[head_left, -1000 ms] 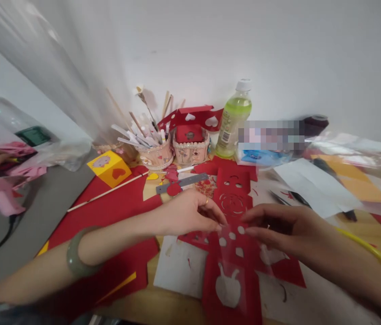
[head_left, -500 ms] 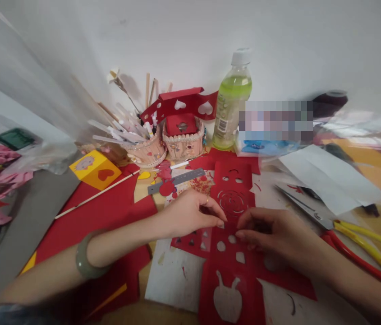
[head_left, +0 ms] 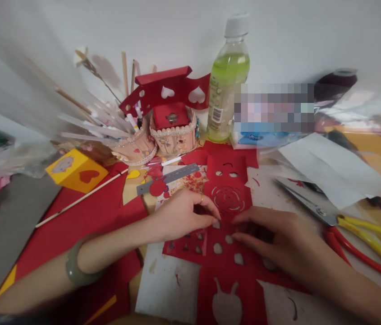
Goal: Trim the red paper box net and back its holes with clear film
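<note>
My left hand (head_left: 184,215), with a green bangle (head_left: 84,264) on its wrist, hovers over a red cut-paper sheet (head_left: 207,286). Its thumb and index fingertips meet in a pinch; whatever lies between them is too small to make out. Across from it, my right hand (head_left: 276,234) is over the same sheet's right side, thumb and index tips apart with nothing visible between them. The sheet has cut-out holes, a ring-like swirl pattern and an apple-like opening near the bottom. Some of its right part is hidden beneath my right hand.
Scissors (head_left: 322,216) with red and yellow handles lie at the right. A grey ruler (head_left: 176,176) rests behind my left hand. Further back stand a bottle (head_left: 226,90), a pen basket (head_left: 136,151) and a decorated basket (head_left: 176,141). A yellow box (head_left: 75,174) is at the left.
The view has shifted, so the objects at the back appear further left. My right thumb and index finger have spread a little; my left hand keeps its pinch.
</note>
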`<action>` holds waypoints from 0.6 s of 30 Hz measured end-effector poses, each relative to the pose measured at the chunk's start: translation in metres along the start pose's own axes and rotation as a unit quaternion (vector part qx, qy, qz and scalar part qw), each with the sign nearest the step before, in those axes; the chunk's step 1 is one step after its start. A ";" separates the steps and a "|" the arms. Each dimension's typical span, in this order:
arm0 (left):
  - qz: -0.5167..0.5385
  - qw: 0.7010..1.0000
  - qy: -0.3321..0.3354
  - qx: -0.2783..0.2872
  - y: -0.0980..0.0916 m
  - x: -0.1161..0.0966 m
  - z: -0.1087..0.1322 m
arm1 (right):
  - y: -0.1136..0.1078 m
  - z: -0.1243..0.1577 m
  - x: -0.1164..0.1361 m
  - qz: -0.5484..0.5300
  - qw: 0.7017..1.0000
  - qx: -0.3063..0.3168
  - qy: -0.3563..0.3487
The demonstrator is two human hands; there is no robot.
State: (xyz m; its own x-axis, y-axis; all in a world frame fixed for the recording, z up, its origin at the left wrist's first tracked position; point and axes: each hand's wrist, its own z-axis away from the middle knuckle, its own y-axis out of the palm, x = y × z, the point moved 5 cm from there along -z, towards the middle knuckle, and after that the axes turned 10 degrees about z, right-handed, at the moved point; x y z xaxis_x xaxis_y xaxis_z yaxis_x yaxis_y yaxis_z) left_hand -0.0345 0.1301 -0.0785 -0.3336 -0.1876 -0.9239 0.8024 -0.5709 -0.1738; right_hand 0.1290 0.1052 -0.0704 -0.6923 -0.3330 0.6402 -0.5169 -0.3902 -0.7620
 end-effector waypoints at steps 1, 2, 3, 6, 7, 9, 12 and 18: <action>0.000 1.000 -0.003 0.001 0.000 0.000 0.000 | -0.001 0.001 0.000 0.002 1.000 -0.005 -0.002; 0.001 1.000 -0.005 0.003 0.000 0.001 0.000 | -0.001 0.001 -0.001 0.001 1.000 -0.007 0.000; 0.003 1.000 -0.006 0.005 0.000 0.001 0.000 | 0.000 0.002 -0.002 -0.003 1.000 -0.004 0.008; 0.008 1.000 -0.009 0.006 0.000 0.001 0.000 | 0.003 0.002 -0.006 -0.035 0.998 0.019 0.049; 0.008 1.000 -0.009 0.007 0.000 0.001 0.000 | 0.004 0.002 -0.007 -0.044 0.997 0.026 0.060; -0.002 1.000 0.009 0.004 -0.001 -0.001 -0.001 | 0.003 0.001 -0.007 -0.051 0.996 0.030 0.067; -0.040 0.997 0.058 -0.016 -0.003 -0.008 -0.002 | -0.002 0.000 -0.003 -0.026 0.999 -0.005 0.038; -0.072 0.995 0.063 -0.018 -0.002 -0.009 -0.002 | -0.007 0.000 0.001 0.025 0.997 -0.063 -0.022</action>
State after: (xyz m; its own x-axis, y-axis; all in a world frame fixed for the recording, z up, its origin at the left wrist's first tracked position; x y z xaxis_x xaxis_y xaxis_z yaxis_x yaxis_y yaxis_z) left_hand -0.0320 0.1346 -0.0705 -0.3828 -0.0028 -0.9238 0.7687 -0.5557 -0.3168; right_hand 0.1316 0.1076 -0.0645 -0.6969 -0.3879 0.6032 -0.5436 -0.2629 -0.7971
